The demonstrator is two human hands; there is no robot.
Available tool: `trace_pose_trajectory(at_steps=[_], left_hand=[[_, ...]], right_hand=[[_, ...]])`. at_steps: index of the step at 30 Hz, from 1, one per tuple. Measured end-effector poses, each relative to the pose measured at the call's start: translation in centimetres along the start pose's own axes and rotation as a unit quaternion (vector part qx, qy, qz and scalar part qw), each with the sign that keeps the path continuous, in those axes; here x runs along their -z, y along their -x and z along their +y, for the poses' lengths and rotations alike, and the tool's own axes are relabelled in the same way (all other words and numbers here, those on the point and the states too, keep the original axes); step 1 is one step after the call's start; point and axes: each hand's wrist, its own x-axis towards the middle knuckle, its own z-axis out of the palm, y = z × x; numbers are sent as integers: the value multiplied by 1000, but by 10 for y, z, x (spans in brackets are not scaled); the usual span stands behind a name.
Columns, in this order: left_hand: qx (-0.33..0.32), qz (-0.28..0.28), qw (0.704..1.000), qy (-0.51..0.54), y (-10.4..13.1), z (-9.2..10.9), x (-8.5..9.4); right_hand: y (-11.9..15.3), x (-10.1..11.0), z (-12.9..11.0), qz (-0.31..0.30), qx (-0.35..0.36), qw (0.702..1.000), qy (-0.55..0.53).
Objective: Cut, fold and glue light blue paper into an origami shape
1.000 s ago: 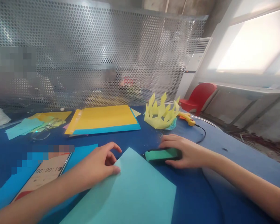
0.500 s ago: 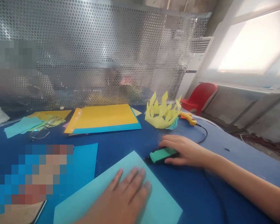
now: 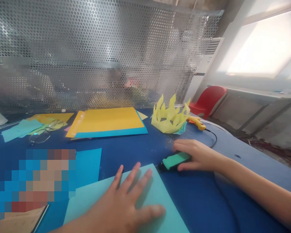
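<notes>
My left hand [image 3: 133, 197] lies with its fingers spread on a light-blue sheet of paper [image 3: 151, 173] at the front of the table. My right hand [image 3: 196, 155] is closed over a green-and-black object shaped like a stapler [image 3: 176, 160], the thumb on its near side and the fingers on its far side. The black end of this object points left, close to the paper's upper corner. Beyond my right hand stands a yellow paper crown [image 3: 168, 123]. A yellow tool with a cord [image 3: 197, 123], like a glue gun, lies beside the crown.
Yellow and blue sheets [image 3: 109, 121] are stacked at the back. Glasses [image 3: 40, 136] and paper scraps [image 3: 21, 129] lie at the left. A blue sheet [image 3: 88, 165] and a partly blurred phone [image 3: 21, 221] are nearer. A perforated metal screen [image 3: 87, 48] borders the table; a red chair [image 3: 208, 100] stands beyond.
The light-blue paper has turned and its upper corner has shifted right. My left fingers have spread wider, with the thumb now showing. My right hand has moved slightly right with the green-and-black object.
</notes>
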Motion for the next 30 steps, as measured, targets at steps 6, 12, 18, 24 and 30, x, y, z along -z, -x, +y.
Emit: trace_pose_trajectory(at_steps=[6,12,18,24,30], left_hand=[[7,-20,1000,13,-1,-9,-5],[-24,-81,995,56,-4,-13,19],[-51,-22,998,-11,-5,-9,1],[-54,3,998,-20,-3,-3,-8],[-66,7,997,-32,-2,-6,-6]], right_hand=[[2,-1,8,0,-11,1000,4],[3,5,9,-9,-3,1000,9],[4,5,10,-10,-1,1000,25],[4,4,11,-18,1,999,37],[4,4,11,-29,-8,999,45]])
